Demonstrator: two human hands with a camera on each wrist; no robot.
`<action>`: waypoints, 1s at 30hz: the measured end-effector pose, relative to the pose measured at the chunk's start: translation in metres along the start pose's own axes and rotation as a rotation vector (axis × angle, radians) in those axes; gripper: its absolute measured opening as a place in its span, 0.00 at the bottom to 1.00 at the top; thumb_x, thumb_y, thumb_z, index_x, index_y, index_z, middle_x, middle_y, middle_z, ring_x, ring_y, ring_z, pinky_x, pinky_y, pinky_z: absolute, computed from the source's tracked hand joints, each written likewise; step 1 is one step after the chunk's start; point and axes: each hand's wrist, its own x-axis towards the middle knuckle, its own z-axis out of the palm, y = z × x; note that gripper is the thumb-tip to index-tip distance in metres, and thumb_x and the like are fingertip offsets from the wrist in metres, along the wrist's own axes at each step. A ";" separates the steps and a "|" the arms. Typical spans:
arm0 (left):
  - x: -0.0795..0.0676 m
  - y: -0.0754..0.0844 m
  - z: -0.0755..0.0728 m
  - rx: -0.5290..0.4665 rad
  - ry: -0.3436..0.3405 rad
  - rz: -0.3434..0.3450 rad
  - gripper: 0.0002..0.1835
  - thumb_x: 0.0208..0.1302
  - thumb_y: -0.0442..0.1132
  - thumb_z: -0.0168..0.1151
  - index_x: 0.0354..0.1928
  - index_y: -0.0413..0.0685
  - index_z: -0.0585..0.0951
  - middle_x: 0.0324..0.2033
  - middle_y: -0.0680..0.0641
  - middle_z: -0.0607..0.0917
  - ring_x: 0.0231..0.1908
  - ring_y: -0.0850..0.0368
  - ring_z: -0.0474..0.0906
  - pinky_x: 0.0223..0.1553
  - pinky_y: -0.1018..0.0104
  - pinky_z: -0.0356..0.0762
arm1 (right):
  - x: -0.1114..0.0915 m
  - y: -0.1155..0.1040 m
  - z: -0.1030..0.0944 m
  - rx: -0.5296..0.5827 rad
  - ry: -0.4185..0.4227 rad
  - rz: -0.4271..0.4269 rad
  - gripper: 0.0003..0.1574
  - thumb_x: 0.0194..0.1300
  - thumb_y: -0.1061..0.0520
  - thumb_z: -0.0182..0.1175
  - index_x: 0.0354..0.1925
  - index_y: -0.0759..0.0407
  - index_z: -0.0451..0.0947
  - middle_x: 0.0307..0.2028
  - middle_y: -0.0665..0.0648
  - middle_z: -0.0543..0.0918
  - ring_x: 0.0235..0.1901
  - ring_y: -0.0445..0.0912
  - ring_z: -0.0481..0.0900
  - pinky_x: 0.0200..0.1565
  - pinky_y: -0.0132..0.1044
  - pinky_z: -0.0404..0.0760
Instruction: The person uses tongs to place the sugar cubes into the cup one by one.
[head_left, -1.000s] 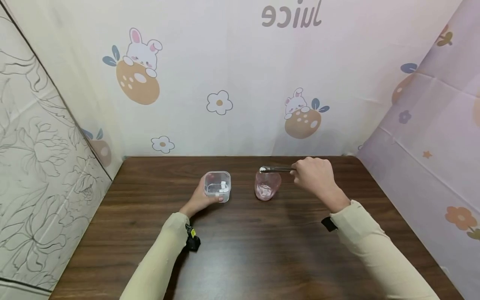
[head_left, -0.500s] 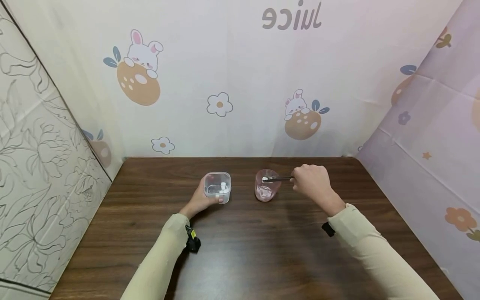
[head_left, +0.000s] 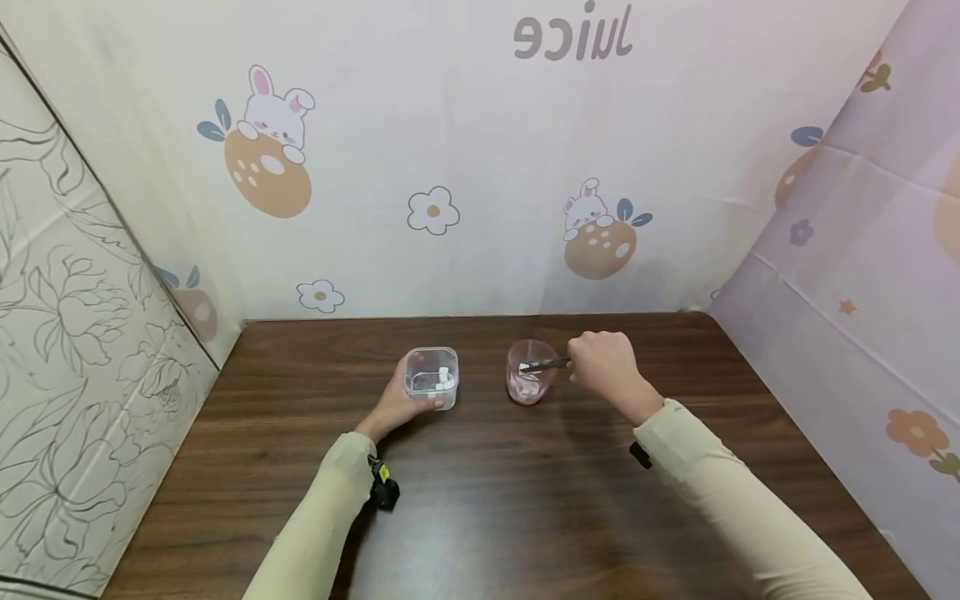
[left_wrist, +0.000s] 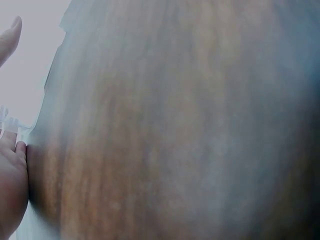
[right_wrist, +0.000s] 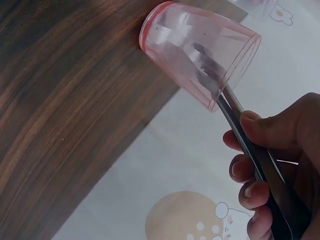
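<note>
My left hand (head_left: 396,405) grips a clear square plastic container (head_left: 417,382) from its left side, thumb along the near wall. Several small white cubes (head_left: 444,377) lie in the container's right part. To the right stands a pink see-through cup (head_left: 525,393), its mouth up. My right hand (head_left: 606,367) pinches dark metal tongs (right_wrist: 240,131) between thumb and curled fingers. The tongs reach over the cup's rim, tips inside, close to a small white piece (head_left: 523,367). The right wrist view shows the tips slightly parted within the cup (right_wrist: 185,45).
Both things stand on a dark wood-grain table (head_left: 465,500), towards its far edge. A printed cloth (head_left: 480,125) hangs right behind, with more cloth at the right side. A white floral panel (head_left: 90,333) borders the left. Each wrist wears a small black device.
My right hand has moved down and left, taking the tongs from above the cup's mouth to inside it. The left hand keeps its hold on the container.
</note>
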 end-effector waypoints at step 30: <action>-0.005 0.016 -0.001 -0.030 -0.022 0.008 0.53 0.43 0.23 0.73 0.69 0.28 0.50 0.62 0.25 0.62 0.60 0.29 0.60 0.63 0.40 0.55 | 0.005 -0.001 -0.004 -0.019 -0.025 0.005 0.17 0.45 0.56 0.72 0.12 0.56 0.74 0.09 0.51 0.67 0.10 0.45 0.62 0.11 0.42 0.66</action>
